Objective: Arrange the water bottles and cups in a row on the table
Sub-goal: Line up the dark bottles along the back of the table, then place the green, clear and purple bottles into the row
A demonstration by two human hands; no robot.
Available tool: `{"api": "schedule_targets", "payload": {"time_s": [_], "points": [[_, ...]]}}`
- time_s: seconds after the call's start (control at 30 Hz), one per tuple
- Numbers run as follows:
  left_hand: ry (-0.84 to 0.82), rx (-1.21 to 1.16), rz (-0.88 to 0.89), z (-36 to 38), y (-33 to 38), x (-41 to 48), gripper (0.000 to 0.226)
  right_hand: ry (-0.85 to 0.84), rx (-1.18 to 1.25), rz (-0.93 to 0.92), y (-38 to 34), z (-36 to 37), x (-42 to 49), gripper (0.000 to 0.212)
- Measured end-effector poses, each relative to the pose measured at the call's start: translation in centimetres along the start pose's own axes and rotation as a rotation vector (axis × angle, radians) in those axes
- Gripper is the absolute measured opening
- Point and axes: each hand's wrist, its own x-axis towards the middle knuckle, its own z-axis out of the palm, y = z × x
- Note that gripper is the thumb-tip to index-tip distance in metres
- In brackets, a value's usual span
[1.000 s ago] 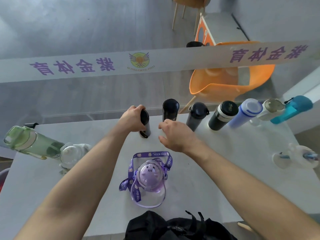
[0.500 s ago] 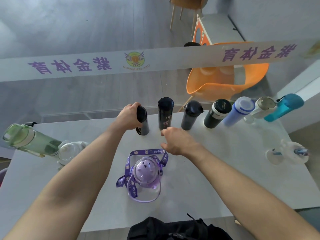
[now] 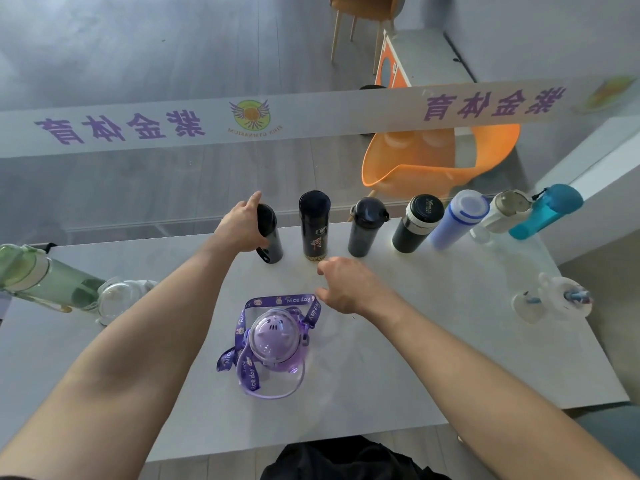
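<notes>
Along the far edge of the grey table (image 3: 433, 348) stands a row: a small black bottle (image 3: 270, 239), a tall black bottle (image 3: 313, 226), a dark lidded bottle (image 3: 363, 232), a black-and-white tumbler (image 3: 417, 225), a lavender bottle (image 3: 457, 220), a white bottle (image 3: 502, 213) and a teal bottle (image 3: 547, 211). My left hand (image 3: 240, 225) rests against the small black bottle, fingers straightened. My right hand (image 3: 346, 285) hovers empty and loosely curled beside a purple strapped bottle (image 3: 275, 344). At the left stand a green bottle (image 3: 45, 278) and a clear cup (image 3: 117, 299). A clear straw cup (image 3: 554, 301) is at the right.
A glass partition with a lettered white banner (image 3: 311, 116) runs just behind the row. Beyond the partition sits an orange chair (image 3: 433, 161). A black bag (image 3: 346, 459) lies at the table's near edge below me.
My left hand's fingers have lifted off the top of the small black bottle and straightened. My right hand has drawn back from the row toward the purple bottle.
</notes>
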Motion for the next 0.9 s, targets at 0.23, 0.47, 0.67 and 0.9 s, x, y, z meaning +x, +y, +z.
{"api": "schedule_targets", "payload": {"time_s": [0.23,0.47,0.67,0.9], "points": [[0.039,-0.044,-0.012,-2.5,-2.8,-5.7,0.131,0.019,0.02,-0.066,-3.1,-0.8,1.2,0.039],[0.22,-0.018,-0.2,-6.3,-12.8,-15.1,0.086,-0.005,0.027,-0.261,-13.8,-0.5,4.1,0.036],[0.655,-0.023,-0.244,-9.2,-22.4,-19.0,0.056,-0.014,0.04,-0.336,-23.1,1.8,7.3,0.039],[0.449,-0.064,-0.404,-12.4,-32.3,-16.2,0.113,-0.036,0.08,-0.225,-31.6,4.0,11.6,0.063]]}}
